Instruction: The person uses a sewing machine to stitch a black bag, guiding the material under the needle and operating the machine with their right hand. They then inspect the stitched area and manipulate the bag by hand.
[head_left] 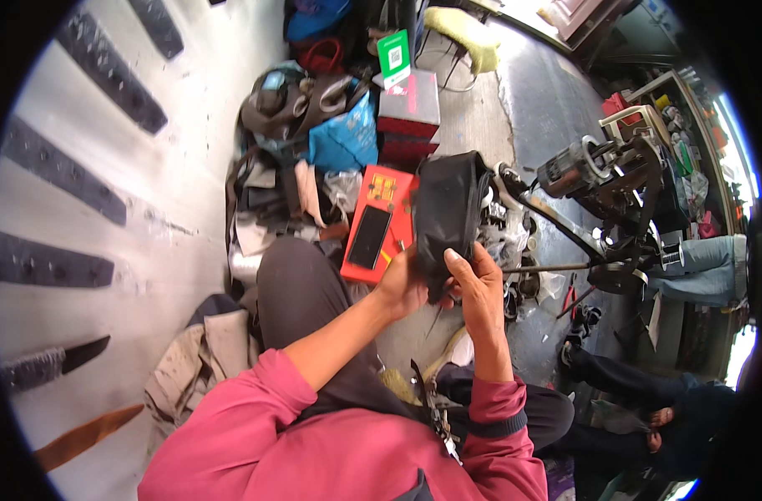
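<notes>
1. Between the two hands, above the lap: one black bag, held up in front of the person, its longer sides running away from the body.
2. Appearance of same: black throughout, leather-like, boxy, upper corners rounded; broad face fairly smooth with a soft sheen and faint pale scuffs; a raised edge along the right side; nearer end narrower, creased and gathered at the fingers. Contents cannot be told.
3. Left hand: at the lower left edge of the bag, fingers closed on it, tips largely hidden by the material.
4. Right hand: at the lower right, thumb laid on the front face, fingers bent behind, the edge pinched between.
5. One thin dark strand, hanging below the bag; kind uncertain.
6. One flat red box, just left of the bag, bearing a gold-coloured patch and one black phone.
7. One bright blue bag, crumpled, beyond the red box, beside one dark carton with a green card standing at its top.
8. One metal machine with long arms, right of the bag.
9. One co-worker, dark clothing, lower right, well apart.
</notes>
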Motion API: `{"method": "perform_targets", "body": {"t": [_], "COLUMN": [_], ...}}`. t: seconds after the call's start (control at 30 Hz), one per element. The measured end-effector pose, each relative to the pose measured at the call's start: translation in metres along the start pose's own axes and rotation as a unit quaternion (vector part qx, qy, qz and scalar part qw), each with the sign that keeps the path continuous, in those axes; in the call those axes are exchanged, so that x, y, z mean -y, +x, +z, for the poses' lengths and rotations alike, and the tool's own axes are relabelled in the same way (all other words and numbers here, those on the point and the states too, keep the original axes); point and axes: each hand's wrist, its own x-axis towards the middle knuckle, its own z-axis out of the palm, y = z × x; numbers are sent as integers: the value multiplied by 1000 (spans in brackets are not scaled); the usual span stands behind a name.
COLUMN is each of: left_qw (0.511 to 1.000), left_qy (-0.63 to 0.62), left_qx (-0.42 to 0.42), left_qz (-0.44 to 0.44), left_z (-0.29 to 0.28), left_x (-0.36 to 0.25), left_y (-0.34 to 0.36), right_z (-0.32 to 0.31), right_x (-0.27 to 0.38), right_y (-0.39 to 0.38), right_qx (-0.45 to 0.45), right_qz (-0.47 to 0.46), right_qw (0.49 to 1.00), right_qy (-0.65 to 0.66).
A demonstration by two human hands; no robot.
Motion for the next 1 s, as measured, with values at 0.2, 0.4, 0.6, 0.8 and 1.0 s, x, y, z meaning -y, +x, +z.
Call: {"method": "perform_targets", "body": {"t": [0.2, 0.4, 0.6, 0.8, 1.0], "left_qw": [968, 935, 957, 965, 962], "left_qy": [-78, 18, -8, 53, 113], "left_qx": [-175, -296, -237, -204, -167], "left_qz": [161, 195, 167, 155, 182], "left_z": [-21, -36, -30, -17, -15], "left_x": [27, 44, 32, 23, 20], "left_y": [26, 34, 17, 11, 0], "right_z": [-18, -6, 10, 17, 14], "right_x": [-43, -72, -75, -61, -35], "right_y": [-1, 5, 14, 25, 14], "right_qx": [0, -43, 60, 112, 70], "right_qz": [2, 17, -20, -31, -15], "right_qw": [999, 993, 926, 891, 954], "right_qy": [-49, 108, 371, 440, 291]}}
